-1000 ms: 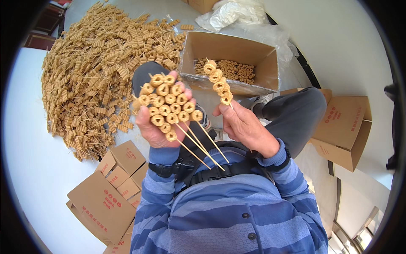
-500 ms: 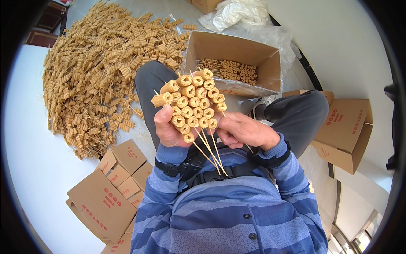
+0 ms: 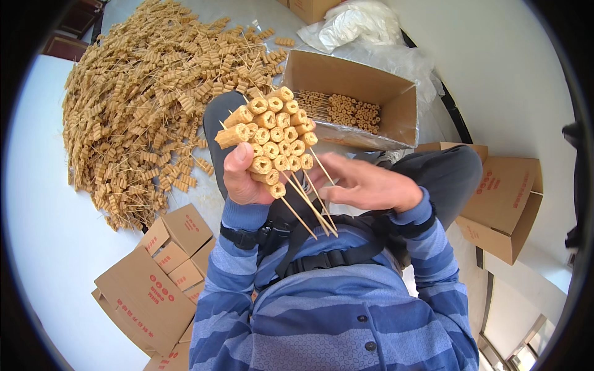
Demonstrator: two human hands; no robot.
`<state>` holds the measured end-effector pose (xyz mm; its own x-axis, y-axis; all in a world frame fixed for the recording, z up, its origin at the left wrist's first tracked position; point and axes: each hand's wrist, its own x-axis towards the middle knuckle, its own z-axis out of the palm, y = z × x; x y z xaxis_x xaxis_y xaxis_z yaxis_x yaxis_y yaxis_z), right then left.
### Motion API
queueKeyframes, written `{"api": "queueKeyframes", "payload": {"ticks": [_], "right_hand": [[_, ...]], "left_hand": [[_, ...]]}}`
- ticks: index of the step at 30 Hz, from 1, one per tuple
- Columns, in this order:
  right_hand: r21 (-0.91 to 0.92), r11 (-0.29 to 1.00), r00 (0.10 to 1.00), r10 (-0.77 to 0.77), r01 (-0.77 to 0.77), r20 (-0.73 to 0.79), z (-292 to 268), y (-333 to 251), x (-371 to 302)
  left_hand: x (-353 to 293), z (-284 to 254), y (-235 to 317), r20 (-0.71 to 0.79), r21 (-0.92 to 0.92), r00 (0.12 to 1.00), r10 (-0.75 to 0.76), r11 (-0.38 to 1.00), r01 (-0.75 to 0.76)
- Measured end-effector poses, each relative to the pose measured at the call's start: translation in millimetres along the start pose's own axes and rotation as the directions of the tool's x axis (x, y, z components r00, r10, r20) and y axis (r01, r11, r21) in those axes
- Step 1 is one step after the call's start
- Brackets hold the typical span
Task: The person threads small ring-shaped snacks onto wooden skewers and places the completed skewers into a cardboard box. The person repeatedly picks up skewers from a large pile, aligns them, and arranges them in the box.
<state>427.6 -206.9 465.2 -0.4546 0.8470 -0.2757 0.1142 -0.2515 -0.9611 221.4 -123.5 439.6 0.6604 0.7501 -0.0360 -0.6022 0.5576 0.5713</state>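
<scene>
My left hand [image 3: 242,175] grips a thick bundle of skewers [image 3: 272,137] threaded with tan, tube-shaped rolled pieces whose hollow ends face up. Several bare wooden sticks [image 3: 309,204] poke out below the bundle toward my waist. To the right of it, my right hand [image 3: 374,184] has its fingers stretched out and partly blurred, with nothing seen in them. Its fingertips are close to the bundle's lower right side; whether they touch a stick I cannot tell.
A large heap of similar skewers [image 3: 142,105] covers the floor at the far left. An open cardboard box [image 3: 352,74] beyond my knees holds packed skewers. Cartons [image 3: 145,297] lie at the left, another carton [image 3: 504,195] at the right, and plastic sheeting [image 3: 356,25] behind.
My right hand has come away from the bundle's lower right side and its fingers have opened out. The bundle in my left hand has shifted slightly left and tilted.
</scene>
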Motion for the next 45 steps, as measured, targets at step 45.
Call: {"api": "queueKeyframes", "payload": {"ticks": [45], "right_hand": [[-0.743, 0.515, 0.902, 0.201, -0.429, -0.381, -155.2, 206.5, 183.7]], "left_hand": [[43.7, -128.2, 105.2, -0.319, 0.732, 0.79, 0.523, 0.665, -0.145]]}}
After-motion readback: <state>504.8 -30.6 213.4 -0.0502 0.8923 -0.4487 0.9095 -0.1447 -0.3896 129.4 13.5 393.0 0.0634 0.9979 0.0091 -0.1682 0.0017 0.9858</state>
